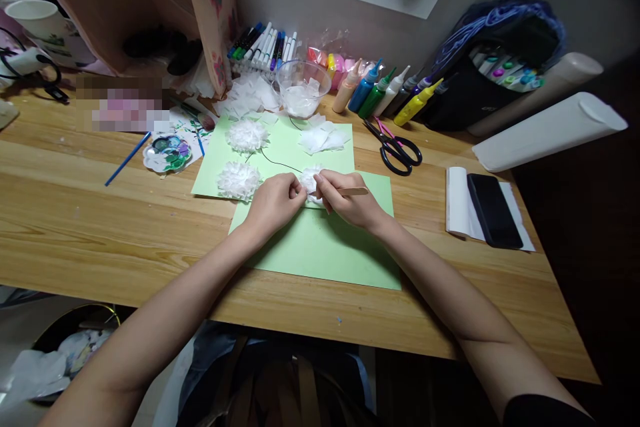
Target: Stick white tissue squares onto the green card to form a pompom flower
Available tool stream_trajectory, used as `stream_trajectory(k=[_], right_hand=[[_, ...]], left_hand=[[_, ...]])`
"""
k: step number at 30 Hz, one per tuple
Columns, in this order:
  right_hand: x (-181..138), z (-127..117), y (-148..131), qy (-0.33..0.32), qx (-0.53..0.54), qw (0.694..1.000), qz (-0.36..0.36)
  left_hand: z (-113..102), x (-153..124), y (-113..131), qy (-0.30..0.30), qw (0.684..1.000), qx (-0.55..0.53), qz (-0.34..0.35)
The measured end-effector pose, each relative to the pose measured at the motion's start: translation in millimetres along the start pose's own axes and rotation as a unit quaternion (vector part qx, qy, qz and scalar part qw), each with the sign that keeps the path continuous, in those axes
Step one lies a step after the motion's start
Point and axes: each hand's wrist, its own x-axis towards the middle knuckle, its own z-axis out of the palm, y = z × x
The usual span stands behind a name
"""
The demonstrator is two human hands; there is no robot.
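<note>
My right hand (345, 195) is closed around a flat wooden craft stick (354, 191), held like a pen. Its tip points at a ruffled white tissue-paper flower (309, 179), partly hidden by my fingers. At that flower's left edge, my left hand (280, 197) is curled with thumb and forefinger pinched together; what lies between them is hidden. Two more fluffy tissue flowers, an upper one (247, 137) and a lower one (239, 180), lie to the left on a light green sheet (280, 167). A second green sheet (320, 253) lies under my wrists.
Black scissors (395, 148) lie right of the sheets, below several paint bottles (383, 93). Tissue pieces (324, 137) and a clear bowl (303, 90) are at the back. A paint palette (167, 152) and blue brush (127, 159) lie left, a phone (495, 210) right.
</note>
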Motion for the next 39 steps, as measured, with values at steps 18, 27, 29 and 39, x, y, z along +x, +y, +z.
stream_trajectory(k=[18,27,29,39], right_hand=[[1,6,8,0.020,0.053,0.998,0.027],[2,10,5,0.028,0.090,0.992,0.085],[2,9,5,0.025,0.107,0.990,0.093],[13,-44,15,0.122,0.213,0.967,0.072]], left_hand=[[0,0,0,-0.006,1.000,0.000,-0.001],[0,-1,0,-0.009,1.000,-0.001,0.000],[0,0,0,-0.006,1.000,-0.001,0.001],[-9,-2,3,-0.009,1.000,-0.005,-0.018]])
